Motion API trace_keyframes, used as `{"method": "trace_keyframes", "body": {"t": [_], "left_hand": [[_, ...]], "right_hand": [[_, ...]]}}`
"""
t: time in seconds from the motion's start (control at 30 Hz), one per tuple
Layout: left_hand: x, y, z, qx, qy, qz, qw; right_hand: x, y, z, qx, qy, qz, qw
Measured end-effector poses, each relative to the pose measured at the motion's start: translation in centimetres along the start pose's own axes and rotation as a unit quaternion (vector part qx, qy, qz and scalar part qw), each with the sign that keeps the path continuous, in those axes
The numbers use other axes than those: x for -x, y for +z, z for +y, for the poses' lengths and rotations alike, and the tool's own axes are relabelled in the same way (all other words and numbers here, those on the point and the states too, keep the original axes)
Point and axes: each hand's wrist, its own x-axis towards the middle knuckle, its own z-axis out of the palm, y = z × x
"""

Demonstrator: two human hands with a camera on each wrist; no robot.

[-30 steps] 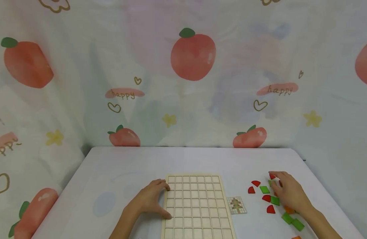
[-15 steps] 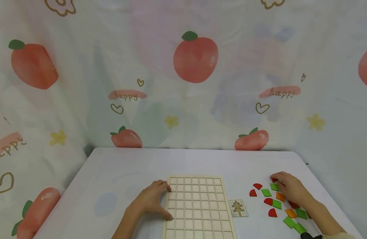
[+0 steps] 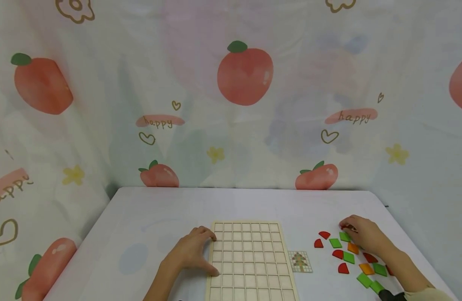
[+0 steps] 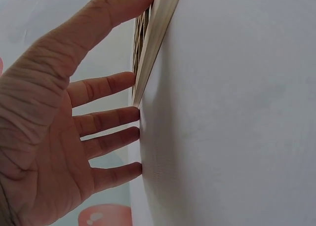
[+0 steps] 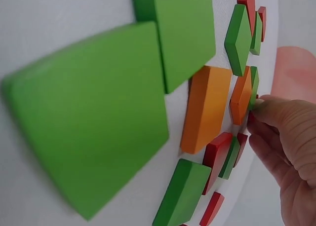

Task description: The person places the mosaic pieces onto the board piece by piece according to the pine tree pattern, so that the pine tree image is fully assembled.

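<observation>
A pale wooden board [image 3: 249,257] with a raised square grid lies on the white table. My left hand [image 3: 191,252] rests at its left edge, thumb on the rim and fingers spread. In the left wrist view those fingers reach out nearly straight beside the board's side [image 4: 157,43]. At the far end of a scatter of coloured pieces, my right hand [image 3: 368,236] pinches a small red piece [image 5: 251,118] between thumb and fingers. Most of that piece is hidden by the fingertips. Around the hand lie green diamonds [image 3: 335,243], orange pieces [image 3: 366,269] and red rounded wedges [image 3: 343,268].
A small card [image 3: 300,262] printed with a gridded tree picture lies against the board's right side. The table [image 3: 170,205] meets a fruit-patterned cloth [image 3: 231,142] at the back and sides. Several pieces lie near the right forearm.
My right hand first hovers over the far pieces, then closes its fingertips on a red piece there. The left hand stays at the board's edge. The head view has shifted slightly.
</observation>
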Motion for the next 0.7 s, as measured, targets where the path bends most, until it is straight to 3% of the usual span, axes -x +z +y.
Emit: {"method": "trace_keyframes", "body": {"t": [0.33, 0.7], "left_hand": [[0.41, 0.40, -0.33, 0.032, -0.014, -0.003, 0.9994], [0.32, 0.31, -0.07, 0.047, -0.019, -0.017, 0.9986]], "right_hand": [[-0.16, 0.24, -0.12, 0.009, -0.014, 0.002, 0.9999], [-0.22, 0.19, 0.00, 0.003, 0.009, 0.005, 0.9999]]}}
